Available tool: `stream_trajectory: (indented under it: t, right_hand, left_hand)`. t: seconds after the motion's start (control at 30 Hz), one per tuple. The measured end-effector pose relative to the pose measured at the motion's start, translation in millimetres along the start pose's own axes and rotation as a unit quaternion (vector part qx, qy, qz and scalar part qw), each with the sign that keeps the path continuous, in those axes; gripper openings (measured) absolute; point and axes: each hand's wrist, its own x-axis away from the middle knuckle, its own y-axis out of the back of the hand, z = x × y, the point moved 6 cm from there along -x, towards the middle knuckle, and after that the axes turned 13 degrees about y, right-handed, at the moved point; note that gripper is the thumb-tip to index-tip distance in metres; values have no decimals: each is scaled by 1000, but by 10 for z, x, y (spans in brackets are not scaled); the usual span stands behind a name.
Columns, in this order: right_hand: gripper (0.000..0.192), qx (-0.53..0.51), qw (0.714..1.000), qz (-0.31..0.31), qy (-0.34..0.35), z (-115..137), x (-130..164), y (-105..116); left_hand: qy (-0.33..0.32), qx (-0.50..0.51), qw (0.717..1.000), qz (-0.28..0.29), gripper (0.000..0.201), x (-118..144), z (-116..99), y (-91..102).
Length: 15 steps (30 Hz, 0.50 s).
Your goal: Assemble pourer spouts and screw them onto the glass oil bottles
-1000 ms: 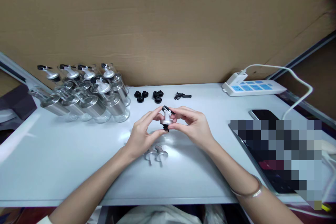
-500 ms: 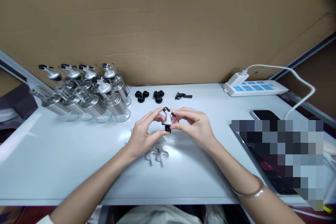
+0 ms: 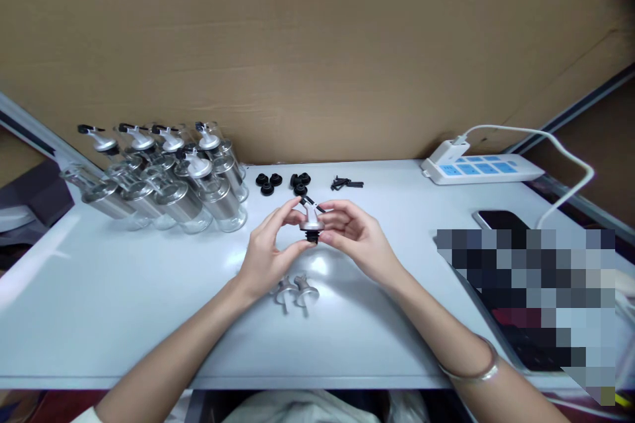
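From the head camera I see a silver metal pourer spout [image 3: 311,223] with a black rubber stopper, raised above the smooth white table [image 3: 149,304]; my left hand [image 3: 268,252] and right hand [image 3: 353,236] pinch it between curled fingertips, wrists low.

Assembly workbench: cardboard backdrop [image 3: 317,46], bottle batch [image 3: 163,175], spare parts [image 3: 280,182].

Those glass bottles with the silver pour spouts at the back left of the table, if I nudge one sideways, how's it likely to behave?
The glass bottles look tall and narrow with metal spouts on top, so a sideways nudge would probably tip one rather than slide it. They stand packed close together, so one falling would likely knock its neighbours. Being clear glass, they are probably fragile and fairly smooth to grip.
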Motion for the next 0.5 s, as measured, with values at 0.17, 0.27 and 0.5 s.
stream_trajectory:
  t: [0.17,0.27,0.5]
  right_hand:
    - [31,-25,997,9,-71,-84,-1,0]
    - [29,-20,997,7,-70,-70,8,16]
    - [27,-10,998,39,-43,-46,16,-29]
  left_hand:
    - [-33,-65,997,20,57,16,-58,-28]
    - [-45,-97,994,23,58,24,-74,-35]
    - [-88,-143,986,1,57,46,-111,-44]
